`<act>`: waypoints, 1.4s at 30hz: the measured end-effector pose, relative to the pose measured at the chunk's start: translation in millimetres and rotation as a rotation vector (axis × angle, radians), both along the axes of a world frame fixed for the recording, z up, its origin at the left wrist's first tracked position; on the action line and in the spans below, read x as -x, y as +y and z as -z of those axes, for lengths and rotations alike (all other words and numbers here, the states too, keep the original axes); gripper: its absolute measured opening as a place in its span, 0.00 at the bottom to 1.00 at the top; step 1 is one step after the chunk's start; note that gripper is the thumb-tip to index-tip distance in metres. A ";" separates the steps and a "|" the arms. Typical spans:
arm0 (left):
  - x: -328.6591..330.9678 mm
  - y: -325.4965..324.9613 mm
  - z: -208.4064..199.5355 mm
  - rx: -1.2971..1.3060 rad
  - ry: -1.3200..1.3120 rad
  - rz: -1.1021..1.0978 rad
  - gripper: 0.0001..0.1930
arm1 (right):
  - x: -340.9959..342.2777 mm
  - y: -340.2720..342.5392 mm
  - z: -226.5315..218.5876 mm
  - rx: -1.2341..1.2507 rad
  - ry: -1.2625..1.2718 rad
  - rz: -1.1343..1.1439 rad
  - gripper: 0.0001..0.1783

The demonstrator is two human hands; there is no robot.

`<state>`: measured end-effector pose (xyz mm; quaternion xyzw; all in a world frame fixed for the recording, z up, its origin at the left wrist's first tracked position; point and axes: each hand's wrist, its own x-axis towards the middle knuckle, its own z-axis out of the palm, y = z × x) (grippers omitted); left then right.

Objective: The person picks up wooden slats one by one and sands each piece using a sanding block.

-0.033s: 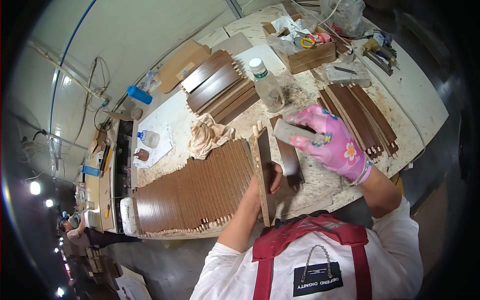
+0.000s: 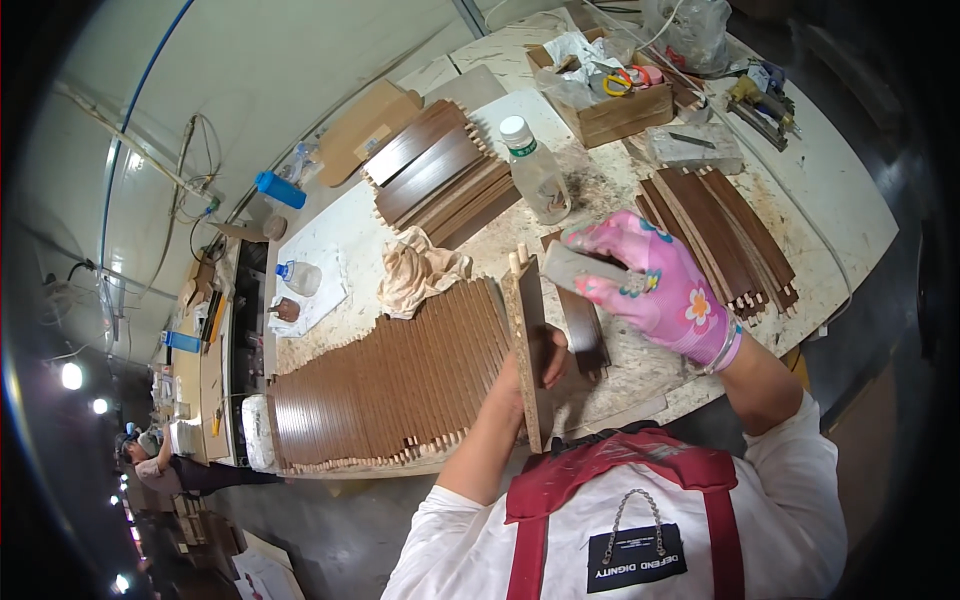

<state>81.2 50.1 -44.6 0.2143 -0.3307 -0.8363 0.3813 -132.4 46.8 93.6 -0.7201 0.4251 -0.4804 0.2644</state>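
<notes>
Our gloved right hand (image 2: 665,290) pinches a grey block (image 2: 582,266) between thumb and fingers; we cannot tell whether the block touches the slat (image 2: 532,345) just beside it. Our bare left hand (image 2: 553,358) is closed on that slat, fingers curled around its far side, holding it on edge with its pegged end away from us. We judge the work to be partway: this slat seems in hand for rubbing, but its finish is too small to read. Below the block lies a loose slat (image 2: 578,320); to the left a long row (image 2: 390,375) stands packed on edge, and more slats lie in a right pile (image 2: 712,240) and a back stack (image 2: 430,165). Which are done and which are left, we cannot tell. Our right forearm reaches in bent, glove back upward; our left runs forward behind the slat.
</notes>
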 end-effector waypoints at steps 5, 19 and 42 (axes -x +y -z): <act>5.1 2.3 0.0 -0.020 -0.275 -0.127 0.16 | -10.9 5.5 12.5 0.399 0.339 0.120 0.18; -22.7 -40.7 -25.9 -0.328 0.253 -0.484 0.18 | 26.0 -0.5 54.9 -0.031 0.058 0.073 0.20; -20.4 -59.3 -51.0 -0.480 0.078 -0.545 0.14 | -13.4 35.5 39.1 0.399 0.563 -0.269 0.20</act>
